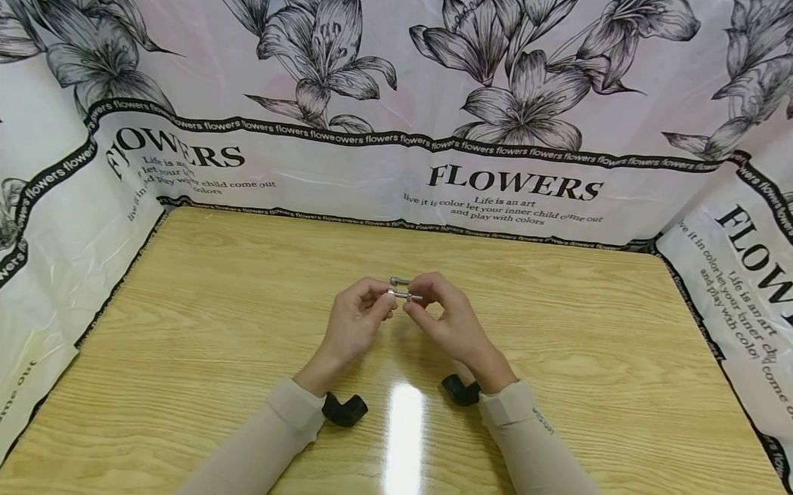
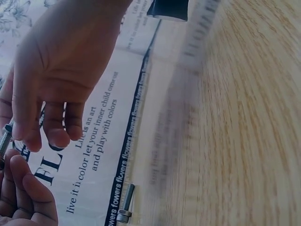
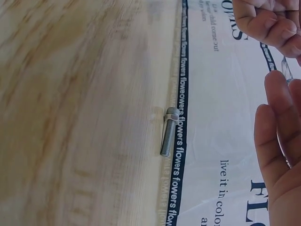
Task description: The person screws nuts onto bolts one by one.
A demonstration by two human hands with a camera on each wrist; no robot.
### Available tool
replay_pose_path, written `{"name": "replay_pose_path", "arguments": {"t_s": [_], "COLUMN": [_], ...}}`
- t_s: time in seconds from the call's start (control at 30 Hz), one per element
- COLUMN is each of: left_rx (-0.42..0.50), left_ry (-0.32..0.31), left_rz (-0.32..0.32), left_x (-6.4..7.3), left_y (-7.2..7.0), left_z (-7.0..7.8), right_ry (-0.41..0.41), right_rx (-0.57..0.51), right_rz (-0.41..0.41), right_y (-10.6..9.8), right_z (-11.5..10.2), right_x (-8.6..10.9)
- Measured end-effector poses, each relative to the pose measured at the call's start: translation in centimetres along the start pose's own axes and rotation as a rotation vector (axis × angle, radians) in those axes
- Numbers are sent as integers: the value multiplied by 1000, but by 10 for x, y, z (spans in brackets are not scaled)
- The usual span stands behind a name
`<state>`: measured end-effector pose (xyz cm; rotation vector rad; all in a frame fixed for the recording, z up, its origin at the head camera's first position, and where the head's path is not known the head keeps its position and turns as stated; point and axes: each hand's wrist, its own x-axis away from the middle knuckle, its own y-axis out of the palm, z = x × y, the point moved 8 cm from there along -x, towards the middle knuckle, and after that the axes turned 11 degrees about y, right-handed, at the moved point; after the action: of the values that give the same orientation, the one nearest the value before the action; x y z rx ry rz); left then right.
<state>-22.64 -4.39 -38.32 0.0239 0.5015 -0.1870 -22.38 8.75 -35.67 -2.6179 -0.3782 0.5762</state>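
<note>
In the head view my left hand pinches the head end of a metal bolt between thumb and fingers. The bolt lies level, pointing right. Around its shank sits a small nut, with the thumb and forefinger of my right hand on either side of it. The left wrist view catches the held bolt at its left edge, partly hidden by fingertips. A second bolt rests on the table just beyond the hands; the right wrist view shows this bolt with a nut close to its head.
The wood-grain table spreads out around both hands. Flower-printed white sheeting rises along its back and sides. Black wrist mounts show beside both cuffs. Light glares off the tabletop near the front.
</note>
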Motion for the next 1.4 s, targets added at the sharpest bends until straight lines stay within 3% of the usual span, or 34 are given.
{"name": "replay_pose_path", "arguments": {"t_s": [0.17, 0.3, 0.47, 0.7, 0.9, 1.03, 1.17, 1.27, 1.4], "left_rx": [6, 8, 5, 3, 10, 11, 8, 1, 0], "left_ry": [-5, -2, 13, 71, 44, 24, 20, 20, 7], "left_rz": [0, 11, 20, 22, 20, 16, 13, 5, -2], "left_x": [0, 1, 1, 2, 2, 3, 2, 1, 0], "left_y": [-1, -1, -2, -2, -2, -2, -2, -2, -1], "left_z": [-10, -25, -29, -27, -29, -29, -28, -18, -2], "right_ry": [-22, 27, 92, 17, -20, -5, 68, 109, 62], "right_rx": [37, 59, 22, -19, 51, 84, 68, 23, 3], "right_rz": [4, -11, -25, -14, 5, -8, -28, -35, -23], "right_y": [1, 2, 2, 2, 2, 2, 3, 4, 3], "right_z": [-1, 3, 7, 2, -2, -2, 3, 6, 3], "right_x": [0, 0, 1, 1, 0, -1, -1, -1, -1]}}
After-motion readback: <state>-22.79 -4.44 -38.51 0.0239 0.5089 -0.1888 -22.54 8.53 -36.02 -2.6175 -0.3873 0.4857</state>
